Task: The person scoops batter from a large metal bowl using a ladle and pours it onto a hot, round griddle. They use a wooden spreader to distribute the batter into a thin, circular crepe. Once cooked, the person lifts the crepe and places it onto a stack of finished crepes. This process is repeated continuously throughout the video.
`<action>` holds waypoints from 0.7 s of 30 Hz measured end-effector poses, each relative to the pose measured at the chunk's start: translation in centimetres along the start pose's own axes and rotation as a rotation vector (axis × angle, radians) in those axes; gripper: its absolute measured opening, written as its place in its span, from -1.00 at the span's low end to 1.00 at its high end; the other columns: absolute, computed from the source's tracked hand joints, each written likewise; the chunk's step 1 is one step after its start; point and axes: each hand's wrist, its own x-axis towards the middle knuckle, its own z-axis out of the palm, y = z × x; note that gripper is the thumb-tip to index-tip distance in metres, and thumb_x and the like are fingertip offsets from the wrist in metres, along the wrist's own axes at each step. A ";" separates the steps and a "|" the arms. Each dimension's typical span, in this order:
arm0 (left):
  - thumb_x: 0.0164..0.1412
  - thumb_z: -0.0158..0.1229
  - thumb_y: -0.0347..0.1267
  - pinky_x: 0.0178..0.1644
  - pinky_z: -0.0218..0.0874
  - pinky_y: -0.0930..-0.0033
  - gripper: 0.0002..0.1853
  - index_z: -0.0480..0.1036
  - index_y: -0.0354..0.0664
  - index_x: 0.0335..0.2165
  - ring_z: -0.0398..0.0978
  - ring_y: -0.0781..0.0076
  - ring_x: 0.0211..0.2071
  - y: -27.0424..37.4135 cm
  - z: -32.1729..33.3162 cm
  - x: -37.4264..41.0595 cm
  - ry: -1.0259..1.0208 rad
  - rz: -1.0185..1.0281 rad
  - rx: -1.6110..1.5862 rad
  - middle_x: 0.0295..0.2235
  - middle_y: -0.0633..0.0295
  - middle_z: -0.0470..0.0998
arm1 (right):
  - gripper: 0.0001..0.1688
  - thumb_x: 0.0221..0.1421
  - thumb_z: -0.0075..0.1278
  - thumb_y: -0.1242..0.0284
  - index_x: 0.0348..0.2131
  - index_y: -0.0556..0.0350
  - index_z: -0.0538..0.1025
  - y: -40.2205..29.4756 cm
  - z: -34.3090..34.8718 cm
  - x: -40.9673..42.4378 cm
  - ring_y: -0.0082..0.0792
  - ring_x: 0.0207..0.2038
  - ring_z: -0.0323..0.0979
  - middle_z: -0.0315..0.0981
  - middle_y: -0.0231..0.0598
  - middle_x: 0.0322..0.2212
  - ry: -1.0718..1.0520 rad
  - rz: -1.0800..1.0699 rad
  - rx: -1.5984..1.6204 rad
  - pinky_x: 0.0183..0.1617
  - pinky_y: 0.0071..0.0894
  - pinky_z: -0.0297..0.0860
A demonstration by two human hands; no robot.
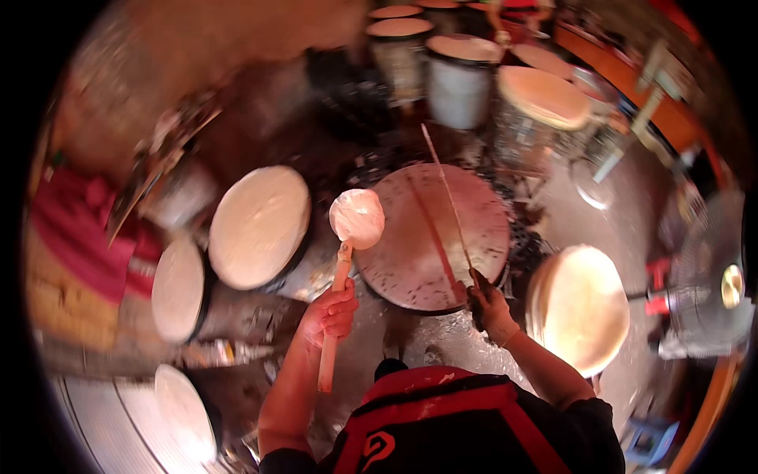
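My left hand is closed around the pale handle of a ladle, held upright. Its round bowl looks coated in pale batter and overlaps the left rim of a large round griddle. In my right hand is a thin stick, slanting up and away across the griddle. Dark material, perhaps a cloth or worn glove, covers part of that hand. The griddle's surface is bare of food, with dark specks and a dark streak beside the stick, perhaps its shadow.
Pale-topped round vessels stand at left. A stack of pale round sheets is at right, near an electric fan. Buckets with pale round tops stand behind, where another person is partly visible. A blue stool sits lower right.
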 end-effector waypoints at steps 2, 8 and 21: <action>0.27 -0.15 -0.44 -0.86 -0.20 0.62 -0.85 0.36 0.04 -0.29 -0.01 0.72 -0.88 2.1 0.9 4.1 0.001 -0.100 0.122 -0.74 0.49 0.13 | -0.39 0.18 -0.11 0.31 0.18 -0.10 0.13 -0.1 -0.5 -1.0 -0.68 -0.59 0.16 0.29 -0.51 -0.56 0.149 0.026 -0.086 -0.62 -0.65 0.12; 0.27 -0.16 -0.43 -0.84 -0.16 0.66 -0.86 0.32 0.05 -0.25 -0.01 0.76 -0.85 3.6 2.7 15.9 -0.095 -0.410 0.320 -0.72 0.50 0.13 | -0.45 0.15 -0.05 0.31 0.11 -0.04 0.26 0.1 -0.2 -4.4 -0.65 -0.58 0.23 0.36 -0.47 -0.57 0.485 0.059 -0.031 -0.54 -0.63 0.19; 0.13 -0.01 -0.42 -0.71 0.16 0.22 -0.65 0.15 -0.09 -0.09 0.36 0.27 -0.72 2.6 -1.3 26.5 0.275 0.161 1.805 -0.60 0.13 0.37 | -0.46 0.19 -0.11 0.29 0.13 -0.01 0.23 4.1 5.5 -6.2 -0.67 -0.59 0.17 0.28 -0.57 -0.58 0.535 -0.002 0.199 -0.53 -0.66 0.18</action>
